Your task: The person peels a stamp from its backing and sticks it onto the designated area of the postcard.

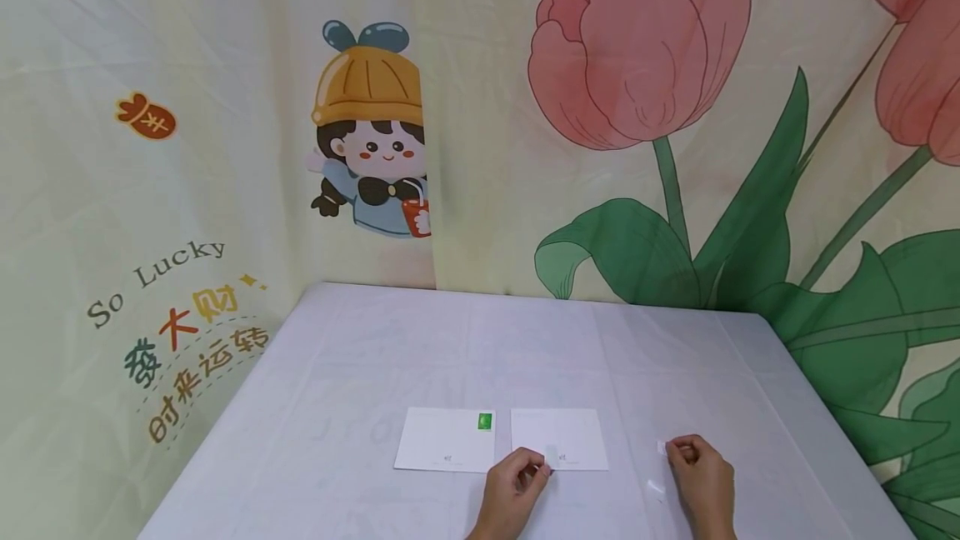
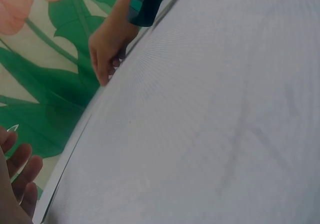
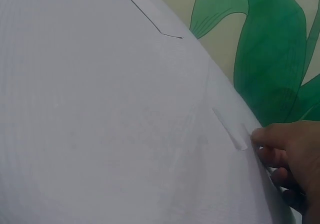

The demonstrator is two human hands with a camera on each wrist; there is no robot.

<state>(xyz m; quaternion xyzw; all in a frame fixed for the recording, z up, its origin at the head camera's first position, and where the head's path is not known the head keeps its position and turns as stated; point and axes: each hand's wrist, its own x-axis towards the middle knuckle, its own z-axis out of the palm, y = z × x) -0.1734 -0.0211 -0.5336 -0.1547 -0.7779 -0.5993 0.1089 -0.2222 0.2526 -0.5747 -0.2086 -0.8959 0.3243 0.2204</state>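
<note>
Two white envelopes lie side by side on the white-covered table. The left envelope point(image 1: 431, 437) carries a green stamp point(image 1: 485, 422) in its upper right corner; the right envelope point(image 1: 581, 432) shows no stamp. At the right envelope's lower edge, my left hand point(image 1: 514, 483) pinches a small see-through piece point(image 1: 552, 452) between thumb and fingertips. Farther right, my right hand point(image 1: 703, 473) pinches a small whitish slip point(image 1: 662, 446) just over the table. Near that hand a clear, shiny strip point(image 1: 655, 487) lies on the cloth, seen also as a strip point(image 3: 230, 130) in the right wrist view.
The white cloth point(image 1: 360, 357) covers the whole table, with a few creases. Behind the far edge hangs a printed curtain point(image 1: 480, 148) with tulips and a cartoon child. A dark band point(image 2: 146, 3) sits round the right wrist.
</note>
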